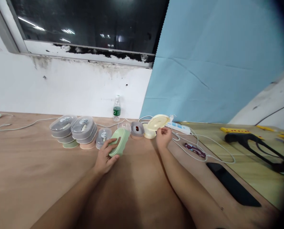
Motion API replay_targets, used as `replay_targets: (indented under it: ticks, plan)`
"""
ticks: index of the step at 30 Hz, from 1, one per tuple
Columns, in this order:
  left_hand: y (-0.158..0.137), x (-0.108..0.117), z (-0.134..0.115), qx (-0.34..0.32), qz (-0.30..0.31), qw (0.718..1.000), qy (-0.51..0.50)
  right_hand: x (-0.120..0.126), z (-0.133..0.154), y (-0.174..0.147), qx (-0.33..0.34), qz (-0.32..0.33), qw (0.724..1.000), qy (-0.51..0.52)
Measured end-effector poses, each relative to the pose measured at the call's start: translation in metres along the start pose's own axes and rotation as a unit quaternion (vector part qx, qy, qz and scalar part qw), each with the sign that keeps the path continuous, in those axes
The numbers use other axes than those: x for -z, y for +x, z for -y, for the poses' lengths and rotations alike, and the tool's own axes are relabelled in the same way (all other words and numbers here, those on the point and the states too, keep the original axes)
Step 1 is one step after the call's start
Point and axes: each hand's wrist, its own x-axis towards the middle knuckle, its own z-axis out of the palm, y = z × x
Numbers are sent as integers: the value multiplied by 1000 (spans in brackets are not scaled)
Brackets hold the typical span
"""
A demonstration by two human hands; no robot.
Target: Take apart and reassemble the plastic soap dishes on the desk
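Note:
My left hand [106, 156] grips a light green oval plastic box [121, 142] with a slot in its face, tilted above the table. My right hand [164, 137] pinches the edge of a pale yellow oval lid [159, 121], held up at a slant. Below that lid stands a cream round-edged container [149, 131]. Left of it are a grey-lidded container [137, 129] with a dark slot and a clear container [124, 126], partly hidden behind the green box. Beside my left hand sits a small container with a clear lid [103, 137].
Stacked oval containers with translucent lids [83, 127] stand at the left. A water bottle [117, 109] is by the wall. At the right lie a power strip [180, 128], white cables, a dark red coiled item [195, 150], a black phone [232, 183] and a black-framed object [253, 143].

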Motion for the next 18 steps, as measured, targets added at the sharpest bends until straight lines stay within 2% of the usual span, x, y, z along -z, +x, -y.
replay_targets:
  ticks: [3, 6, 11, 18]
  plan:
    - [-1, -1, -1, -12, 12, 1000, 3, 9, -16, 12, -20, -21, 999, -15]
    - [-1, -1, -3, -15, 21, 1000, 8, 12, -22, 13, -27, -10, 998, -56]
    - [-1, 0, -5, -18, 20, 1000, 4, 5, -27, 8, -26, 65, 993, -92]
    - [0, 2, -5, -9, 19, 1000, 12, -3, -43, 11, -37, 131, 985, -105]
